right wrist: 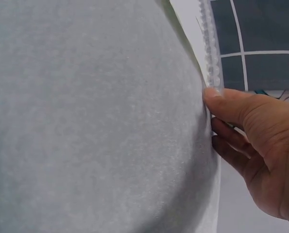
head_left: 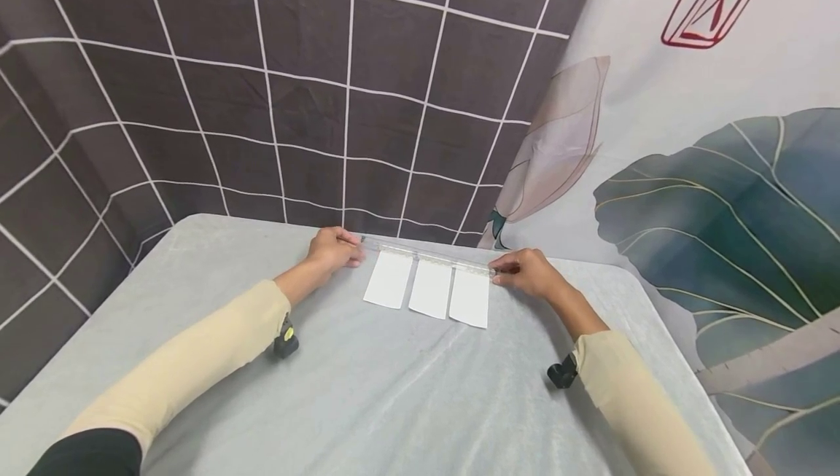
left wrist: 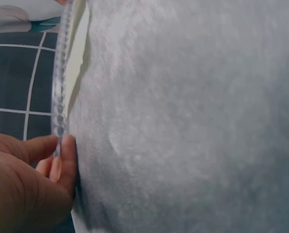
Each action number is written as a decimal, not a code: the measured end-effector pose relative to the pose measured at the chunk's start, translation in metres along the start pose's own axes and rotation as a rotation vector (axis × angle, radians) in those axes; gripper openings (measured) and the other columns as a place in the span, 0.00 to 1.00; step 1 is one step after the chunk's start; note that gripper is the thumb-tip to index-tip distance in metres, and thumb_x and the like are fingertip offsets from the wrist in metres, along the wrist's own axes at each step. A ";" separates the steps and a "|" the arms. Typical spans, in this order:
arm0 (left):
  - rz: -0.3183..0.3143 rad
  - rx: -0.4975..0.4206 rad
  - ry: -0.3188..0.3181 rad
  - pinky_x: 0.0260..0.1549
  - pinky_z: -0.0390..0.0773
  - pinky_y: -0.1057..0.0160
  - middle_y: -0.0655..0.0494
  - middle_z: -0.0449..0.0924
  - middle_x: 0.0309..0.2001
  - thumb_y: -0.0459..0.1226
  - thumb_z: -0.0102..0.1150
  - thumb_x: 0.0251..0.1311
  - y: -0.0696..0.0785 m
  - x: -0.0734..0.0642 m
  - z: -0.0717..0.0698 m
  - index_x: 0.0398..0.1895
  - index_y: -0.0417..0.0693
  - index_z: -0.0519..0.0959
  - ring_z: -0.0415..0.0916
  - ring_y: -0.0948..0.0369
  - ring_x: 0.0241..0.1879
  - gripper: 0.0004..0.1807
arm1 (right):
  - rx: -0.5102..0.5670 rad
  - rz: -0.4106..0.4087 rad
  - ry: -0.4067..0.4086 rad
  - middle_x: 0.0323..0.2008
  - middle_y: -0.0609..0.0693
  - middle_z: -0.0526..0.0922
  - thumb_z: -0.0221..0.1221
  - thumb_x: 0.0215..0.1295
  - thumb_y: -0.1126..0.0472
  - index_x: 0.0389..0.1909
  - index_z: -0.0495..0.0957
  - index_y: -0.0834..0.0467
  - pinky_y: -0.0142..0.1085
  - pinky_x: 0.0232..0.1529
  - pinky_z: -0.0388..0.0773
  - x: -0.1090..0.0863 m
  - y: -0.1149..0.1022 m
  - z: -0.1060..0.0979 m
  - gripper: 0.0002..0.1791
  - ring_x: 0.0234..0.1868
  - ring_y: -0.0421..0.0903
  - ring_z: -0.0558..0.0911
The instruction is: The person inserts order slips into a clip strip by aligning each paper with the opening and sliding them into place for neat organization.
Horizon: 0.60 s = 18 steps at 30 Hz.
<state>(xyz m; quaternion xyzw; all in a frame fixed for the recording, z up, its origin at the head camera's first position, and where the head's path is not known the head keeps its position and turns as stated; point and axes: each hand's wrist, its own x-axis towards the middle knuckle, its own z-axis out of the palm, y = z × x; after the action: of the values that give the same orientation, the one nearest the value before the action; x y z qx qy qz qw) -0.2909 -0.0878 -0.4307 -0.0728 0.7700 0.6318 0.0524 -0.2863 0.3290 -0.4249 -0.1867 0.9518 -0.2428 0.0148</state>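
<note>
A long clear plastic strip (head_left: 426,254), ruler-like with a row of small rounded marks, spans the gap between both hands near the table's far edge. My left hand (head_left: 333,250) pinches its left end between thumb and fingers. At the other end, my right hand (head_left: 527,271) grips the strip with thumb and fingertips. Three white paper slips lie side by side under it: a left slip (head_left: 389,281), a middle slip (head_left: 429,289) and a right slip (head_left: 469,299). The strip crosses their top edges. In the left wrist view a paper slip (left wrist: 77,60) rises at a slant beside the strip.
A pale grey cloth covers the table (head_left: 394,403), with soft creases in front of the slips. Behind it hangs a dark curtain with a white grid (head_left: 295,104). On the right is a white cloth with a printed leaf (head_left: 735,228).
</note>
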 end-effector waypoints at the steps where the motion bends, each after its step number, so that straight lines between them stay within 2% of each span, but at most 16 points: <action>1: 0.021 0.046 0.031 0.37 0.94 0.71 0.48 0.92 0.38 0.20 0.72 0.65 0.000 0.001 -0.001 0.54 0.28 0.84 0.86 0.68 0.30 0.16 | 0.002 -0.012 0.008 0.49 0.61 0.96 0.77 0.70 0.64 0.54 0.93 0.64 0.55 0.56 0.94 0.000 0.000 0.000 0.14 0.52 0.61 0.94; 3: 0.060 0.137 0.071 0.41 0.92 0.70 0.45 0.92 0.43 0.21 0.74 0.62 -0.001 0.005 -0.002 0.55 0.31 0.85 0.86 0.65 0.35 0.18 | 0.014 -0.028 0.022 0.46 0.62 0.96 0.77 0.69 0.65 0.53 0.93 0.65 0.55 0.55 0.94 0.001 0.000 0.002 0.14 0.49 0.60 0.94; 5: 0.101 0.232 0.082 0.48 0.91 0.66 0.42 0.91 0.50 0.23 0.74 0.60 -0.003 0.010 -0.003 0.58 0.33 0.86 0.87 0.58 0.43 0.21 | 0.030 -0.029 0.032 0.44 0.62 0.96 0.77 0.69 0.66 0.52 0.93 0.66 0.55 0.55 0.95 0.001 -0.001 0.003 0.14 0.47 0.59 0.94; 7: 0.141 0.332 0.094 0.52 0.88 0.62 0.41 0.91 0.54 0.24 0.74 0.57 -0.011 0.020 -0.002 0.59 0.36 0.87 0.87 0.53 0.50 0.24 | 0.041 -0.019 0.037 0.44 0.62 0.95 0.77 0.69 0.67 0.52 0.93 0.66 0.54 0.55 0.95 0.001 -0.002 0.005 0.13 0.47 0.59 0.94; 9: 0.171 0.386 0.074 0.56 0.90 0.56 0.40 0.91 0.58 0.24 0.72 0.55 -0.020 0.034 -0.001 0.61 0.37 0.87 0.88 0.48 0.55 0.27 | 0.044 0.000 0.042 0.44 0.62 0.95 0.76 0.70 0.67 0.52 0.93 0.66 0.54 0.56 0.95 0.000 -0.004 0.006 0.13 0.47 0.58 0.93; 13: 0.227 0.454 0.045 0.60 0.90 0.51 0.41 0.92 0.59 0.25 0.71 0.56 -0.041 0.064 0.002 0.62 0.41 0.90 0.89 0.47 0.58 0.27 | 0.026 0.020 0.048 0.46 0.62 0.95 0.74 0.72 0.67 0.53 0.92 0.66 0.55 0.57 0.94 -0.003 -0.006 0.008 0.12 0.49 0.58 0.93; 16: 0.257 0.469 0.036 0.63 0.90 0.48 0.41 0.93 0.58 0.27 0.72 0.57 -0.050 0.077 0.003 0.61 0.42 0.90 0.90 0.46 0.59 0.25 | 0.011 0.017 0.054 0.46 0.62 0.95 0.73 0.73 0.67 0.53 0.92 0.66 0.56 0.57 0.93 -0.004 -0.007 0.008 0.12 0.49 0.58 0.92; 18: 0.272 0.483 0.032 0.65 0.89 0.47 0.41 0.93 0.58 0.28 0.72 0.59 -0.052 0.081 0.002 0.61 0.42 0.90 0.91 0.45 0.59 0.24 | 0.004 0.017 0.059 0.46 0.62 0.95 0.73 0.73 0.67 0.53 0.92 0.66 0.56 0.57 0.93 -0.004 -0.007 0.009 0.11 0.50 0.58 0.92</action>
<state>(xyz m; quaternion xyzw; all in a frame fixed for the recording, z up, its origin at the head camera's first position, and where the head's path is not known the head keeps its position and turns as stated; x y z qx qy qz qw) -0.3611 -0.0996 -0.4954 0.0360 0.9017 0.4299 -0.0291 -0.2793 0.3202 -0.4294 -0.1714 0.9529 -0.2499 -0.0111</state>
